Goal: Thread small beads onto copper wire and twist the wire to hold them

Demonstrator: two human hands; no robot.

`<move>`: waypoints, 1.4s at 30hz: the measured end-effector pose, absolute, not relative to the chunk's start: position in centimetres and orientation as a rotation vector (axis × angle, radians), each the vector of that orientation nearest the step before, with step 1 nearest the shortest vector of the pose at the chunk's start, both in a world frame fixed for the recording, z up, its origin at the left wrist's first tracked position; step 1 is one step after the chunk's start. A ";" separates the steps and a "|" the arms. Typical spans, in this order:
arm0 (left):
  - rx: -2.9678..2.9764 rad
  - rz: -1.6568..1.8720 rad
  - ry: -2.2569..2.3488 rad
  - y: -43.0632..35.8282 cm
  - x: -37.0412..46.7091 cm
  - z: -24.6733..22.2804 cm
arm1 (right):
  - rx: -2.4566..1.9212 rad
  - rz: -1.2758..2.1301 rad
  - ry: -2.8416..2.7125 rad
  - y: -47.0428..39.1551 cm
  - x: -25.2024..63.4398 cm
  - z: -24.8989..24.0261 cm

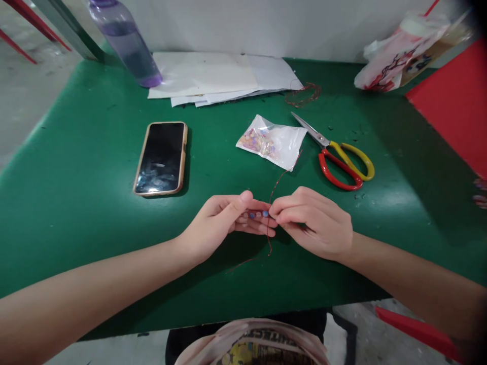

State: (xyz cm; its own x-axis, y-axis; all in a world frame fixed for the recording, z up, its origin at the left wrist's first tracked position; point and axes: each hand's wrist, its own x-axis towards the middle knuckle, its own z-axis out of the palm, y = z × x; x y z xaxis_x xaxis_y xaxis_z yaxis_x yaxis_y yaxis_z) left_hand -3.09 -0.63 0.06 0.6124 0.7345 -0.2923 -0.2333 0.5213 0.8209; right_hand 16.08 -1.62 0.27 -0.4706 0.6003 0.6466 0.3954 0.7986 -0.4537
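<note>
A short row of blue and pale beads [258, 215] lies across the fingers of my left hand [224, 218], whose thumb presses at the left end of the row. My right hand [314, 220] pinches the right end of the row between thumb and forefinger. Thin red cord [271, 195] rises from that pinch and also hangs below it, over my left fingertips. Just beyond the hands lies a clear and white packet [279, 144] of small coloured beads. Scissors [335, 154] with one red and one yellow handle rest to its right.
On the green table [95, 213] are a phone [162, 158] at the left, papers [216, 76], a purple bottle [127, 43] and a tangle of red cord [310, 95] at the back. A bagged drink [403, 53] and a red surface [456, 106] are at the right.
</note>
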 end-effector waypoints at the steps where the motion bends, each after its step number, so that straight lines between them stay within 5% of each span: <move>1: 0.811 0.637 0.672 -0.6 -3.1 0.0 | -0.740 0.293 -2.113 -1.7 16.1 0.4; 42: 0.921 0.588 0.756 -0.8 -3.0 0.4 | -0.702 0.451 -2.136 -1.9 16.0 1.0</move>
